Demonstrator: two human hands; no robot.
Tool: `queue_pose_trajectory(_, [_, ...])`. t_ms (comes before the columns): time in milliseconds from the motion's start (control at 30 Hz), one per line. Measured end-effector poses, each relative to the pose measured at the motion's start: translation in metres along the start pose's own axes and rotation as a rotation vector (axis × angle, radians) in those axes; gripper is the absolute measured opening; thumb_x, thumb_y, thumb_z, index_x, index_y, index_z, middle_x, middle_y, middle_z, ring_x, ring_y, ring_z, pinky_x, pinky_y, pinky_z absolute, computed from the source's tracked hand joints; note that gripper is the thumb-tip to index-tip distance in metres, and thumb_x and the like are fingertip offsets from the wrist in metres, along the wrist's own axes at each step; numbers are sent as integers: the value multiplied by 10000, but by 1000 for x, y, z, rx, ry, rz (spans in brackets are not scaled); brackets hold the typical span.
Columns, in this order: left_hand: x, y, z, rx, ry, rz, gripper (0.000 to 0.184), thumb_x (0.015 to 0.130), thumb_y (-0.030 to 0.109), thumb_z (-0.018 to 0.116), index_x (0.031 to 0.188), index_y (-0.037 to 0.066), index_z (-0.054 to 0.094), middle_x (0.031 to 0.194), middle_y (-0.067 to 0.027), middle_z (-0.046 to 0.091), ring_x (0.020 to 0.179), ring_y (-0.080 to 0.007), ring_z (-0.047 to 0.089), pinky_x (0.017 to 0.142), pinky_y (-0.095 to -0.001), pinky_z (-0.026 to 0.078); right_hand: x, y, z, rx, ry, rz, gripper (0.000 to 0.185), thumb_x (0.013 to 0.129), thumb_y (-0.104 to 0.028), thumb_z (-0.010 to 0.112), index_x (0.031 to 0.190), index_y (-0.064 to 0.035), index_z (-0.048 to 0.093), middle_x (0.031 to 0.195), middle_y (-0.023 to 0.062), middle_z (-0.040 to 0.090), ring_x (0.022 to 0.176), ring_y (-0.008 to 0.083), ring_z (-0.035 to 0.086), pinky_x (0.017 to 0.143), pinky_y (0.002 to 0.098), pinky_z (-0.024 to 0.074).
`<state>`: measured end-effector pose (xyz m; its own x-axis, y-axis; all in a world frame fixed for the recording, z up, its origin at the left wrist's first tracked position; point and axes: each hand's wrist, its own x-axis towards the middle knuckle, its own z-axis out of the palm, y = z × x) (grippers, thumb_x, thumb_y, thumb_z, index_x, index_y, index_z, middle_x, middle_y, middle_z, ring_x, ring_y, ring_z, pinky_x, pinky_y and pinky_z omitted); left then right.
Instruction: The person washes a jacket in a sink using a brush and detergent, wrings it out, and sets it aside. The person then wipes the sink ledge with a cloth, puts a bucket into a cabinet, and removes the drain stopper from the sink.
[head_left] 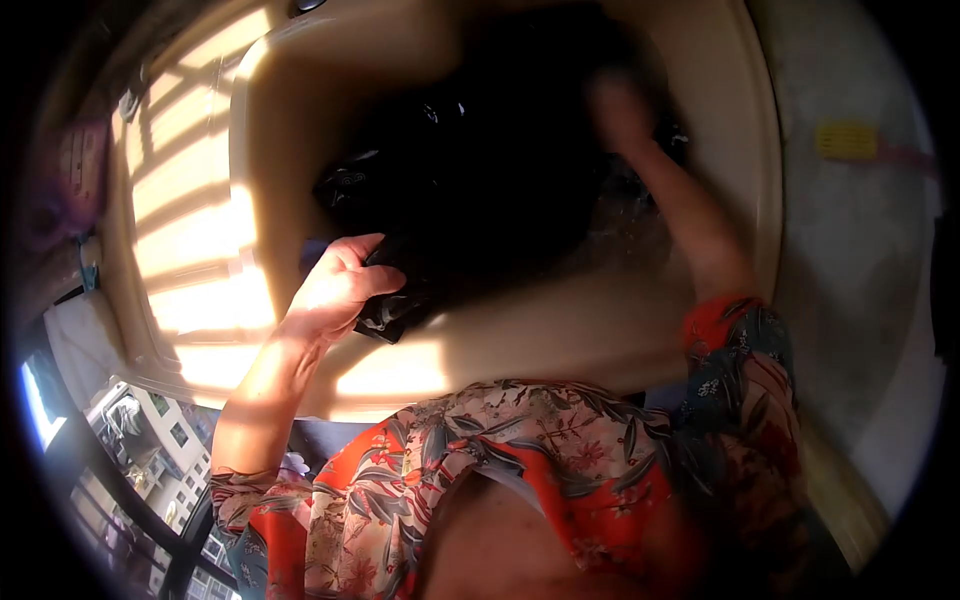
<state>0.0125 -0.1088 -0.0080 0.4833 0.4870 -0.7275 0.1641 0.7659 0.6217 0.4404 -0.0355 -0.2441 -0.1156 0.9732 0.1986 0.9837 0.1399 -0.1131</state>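
Note:
A large dark mass of black cloth [490,170], shiny and wet-looking in places, lies bunched in a beige sink basin [560,320]. My left hand [350,283] is closed on the near left edge of this cloth, thumb on top. My right hand [622,112] is at the cloth's far right side, blurred by motion, so its fingers cannot be made out. Some water seems to show in the basin below my right wrist. Deep shadow hides the cloth's folds and exact shape.
A sunlit ribbed washboard slope [190,230] forms the basin's left side. On the grey counter at right lies a yellow brush [847,141] with a pinkish handle. A purple container [75,175] stands at far left, above a barred window [140,500].

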Motion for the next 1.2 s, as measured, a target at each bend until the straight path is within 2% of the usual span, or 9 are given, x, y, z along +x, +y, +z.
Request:
queue_pose_trajectory(133, [5,-14,-16,125,35,-16,328,655,-25,546,982,-50,567,846,-57,627,718,-108,578,699,-215,467,24,-92,-61,122,-264,30,321,866,-166,476,1164,-49,479,934,125,563,857,251,568,752,334,465])
queue_pose_trajectory(200, [18,-13,-10,170,-12,-8,321,648,-28,538,967,-50,568,827,-49,624,704,-102,571,691,-212,465,12,-199,-93,413,-196,71,463,808,-342,567,1244,-246,444,926,154,521,829,291,564,721,379,475])
queue_pose_trajectory(333, [-10,-18,-7,121,32,102,244,654,-58,505,881,-44,594,753,-6,588,636,-73,507,591,-203,418,-13,-230,-70,429,-255,-149,472,787,-333,590,1233,-255,457,1004,173,500,854,307,563,721,403,488])
queue_pose_trajectory(500, [-41,3,-35,98,61,86,222,665,-73,493,846,-27,612,741,18,588,643,-29,492,599,-167,410,16,-62,-69,22,-281,137,468,821,-270,548,1250,-124,432,1138,177,530,989,354,543,819,419,449])
queue_pose_trajectory(600, [-31,34,-26,1033,309,207,346,706,-2,526,1044,-69,551,840,-159,633,741,-227,604,727,-299,472,25,-61,-91,121,-332,360,576,824,-353,522,1319,-117,348,1165,183,521,1012,344,541,859,394,436])
queue_pose_trajectory(733, [36,43,2,1326,275,558,660,713,175,639,1258,-50,343,1083,-223,537,1019,-315,525,900,-374,406,24,-52,-83,412,-194,513,637,814,-415,516,1343,-123,314,1189,182,512,1015,336,544,860,380,436])
queue_pose_trajectory(867, [107,-10,38,1551,292,145,533,741,193,622,1172,-61,437,1024,-218,570,987,-287,556,858,-392,435,2,-190,-103,603,-251,221,509,840,-327,536,1281,-122,387,1037,149,523,980,280,540,817,362,447])
queue_pose_trajectory(967, [126,-46,11,1270,55,32,364,740,140,587,1042,-59,543,919,-193,609,887,-268,597,759,-354,471,-34,-231,-107,452,-385,121,472,833,-323,532,1245,-118,429,1065,146,517,1014,322,501,825,387,443])
queue_pose_trajectory(1200, [46,-20,2,632,-71,-3,360,705,88,548,1033,-59,571,819,-170,622,776,-229,598,711,-347,459,-5,-65,-31,124,-122,39,333,808,-181,536,1117,-59,516,1083,163,540,968,316,531,807,391,440])
